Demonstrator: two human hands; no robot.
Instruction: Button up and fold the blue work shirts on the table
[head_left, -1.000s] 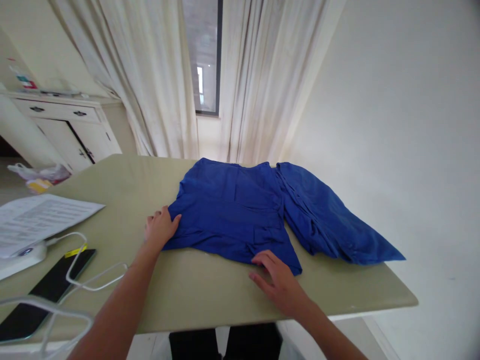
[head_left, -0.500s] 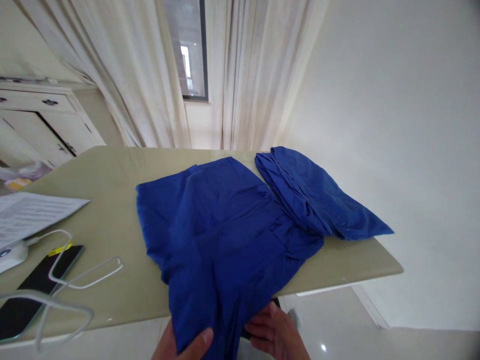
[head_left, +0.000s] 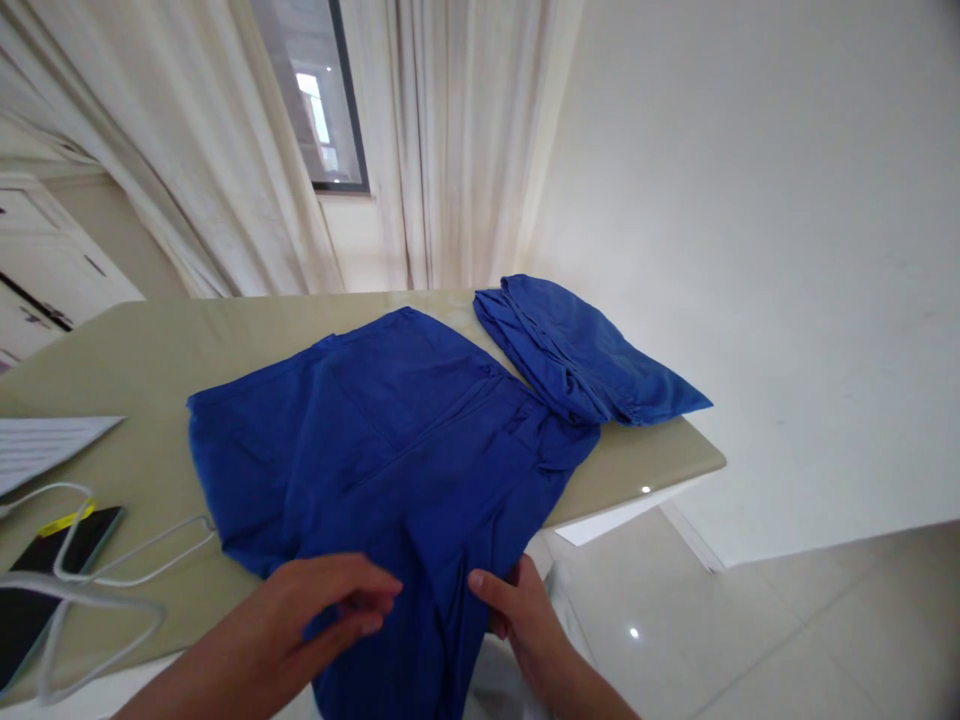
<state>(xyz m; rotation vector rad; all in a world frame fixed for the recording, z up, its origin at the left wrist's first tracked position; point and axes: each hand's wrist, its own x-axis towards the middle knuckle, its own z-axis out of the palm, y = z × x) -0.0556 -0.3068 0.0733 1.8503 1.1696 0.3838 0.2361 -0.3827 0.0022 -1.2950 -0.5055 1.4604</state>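
Observation:
A dark blue garment lies spread over the table, wrinkled, with its near end hanging down over the front edge. Its exact kind is not plain. My right hand grips the right side of the hanging part, thumb on top and fingers behind the cloth. Over the left part of the garment hovers my left hand, fingers bent and thumb apart, nothing between them. A second blue cloth piece, bunched and folded, rests at the back right, against the first one.
On the left of the tan table lie a phone, a white cable and a printed paper sheet. A white wall stands close on the right. Curtains hang behind the table.
My left hand has let go of the garment's left edge and come up over the cloth. My right hand now grips the right edge. The view has shifted right.

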